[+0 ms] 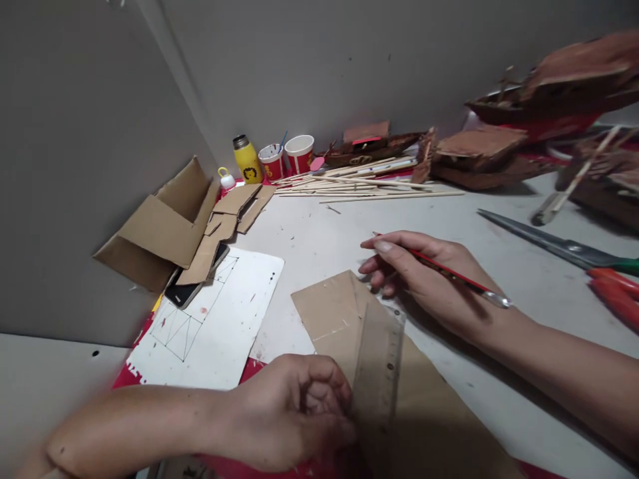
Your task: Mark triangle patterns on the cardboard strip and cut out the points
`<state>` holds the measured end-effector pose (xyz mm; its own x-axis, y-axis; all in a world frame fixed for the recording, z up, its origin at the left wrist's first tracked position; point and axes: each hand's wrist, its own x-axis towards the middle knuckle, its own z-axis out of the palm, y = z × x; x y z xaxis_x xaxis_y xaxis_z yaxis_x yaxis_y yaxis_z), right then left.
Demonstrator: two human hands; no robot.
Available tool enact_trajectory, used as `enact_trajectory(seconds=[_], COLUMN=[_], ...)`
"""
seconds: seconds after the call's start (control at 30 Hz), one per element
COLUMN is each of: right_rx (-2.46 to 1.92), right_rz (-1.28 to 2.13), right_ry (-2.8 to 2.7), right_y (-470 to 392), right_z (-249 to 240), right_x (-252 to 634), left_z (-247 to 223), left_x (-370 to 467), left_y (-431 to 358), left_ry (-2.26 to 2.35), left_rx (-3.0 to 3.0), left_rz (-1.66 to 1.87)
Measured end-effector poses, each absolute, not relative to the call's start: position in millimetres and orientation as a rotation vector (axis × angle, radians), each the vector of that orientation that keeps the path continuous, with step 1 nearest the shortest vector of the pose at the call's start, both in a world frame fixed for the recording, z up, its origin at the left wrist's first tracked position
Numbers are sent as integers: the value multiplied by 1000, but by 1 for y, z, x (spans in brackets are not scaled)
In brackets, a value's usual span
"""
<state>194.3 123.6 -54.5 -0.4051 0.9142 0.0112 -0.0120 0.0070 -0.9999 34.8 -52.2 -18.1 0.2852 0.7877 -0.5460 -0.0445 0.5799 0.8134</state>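
Observation:
My right hand (432, 276) holds a red-and-black pencil (449, 273) between thumb and fingers, its tip pointing up and left. Below that hand lies a piece of brown cardboard (327, 309) with faint light marks on it. A clear plastic ruler (379, 362), slightly blurred, rests across the cardboard. At the ruler's lower left edge is my left hand (294, 412), its fingers curled and pinching there; the fingertips are partly in shadow. A white sheet (234, 326) with a drawn truss-like pattern of lines lies to the left.
An open cardboard box (160, 233), cardboard scraps (200, 256) and a phone (182, 293) are at left. Behind stand a yellow bottle (247, 159), paper cups (299, 154) and thin wooden sticks (349, 179). Brown model boats (479, 150) and scissors (564, 246) are at right.

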Motion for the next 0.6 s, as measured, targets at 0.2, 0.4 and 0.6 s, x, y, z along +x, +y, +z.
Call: enact_trajectory(seconds=[0.2, 0.4, 0.6], right_rx=[-1024, -1016, -938], right_rz=[1520, 1517, 1239], right_ry=[-1494, -1513, -1792], right_y=[127, 131, 126], right_z=[-59, -55, -53], right_x=[195, 196, 197], left_z=[-25, -15, -15], left_x=[31, 11, -5], left_y=[-45, -35, -22], left_ry=[1117, 1218, 1341], left_rx=[710, 711, 721], left_rz=[789, 1006, 1071])
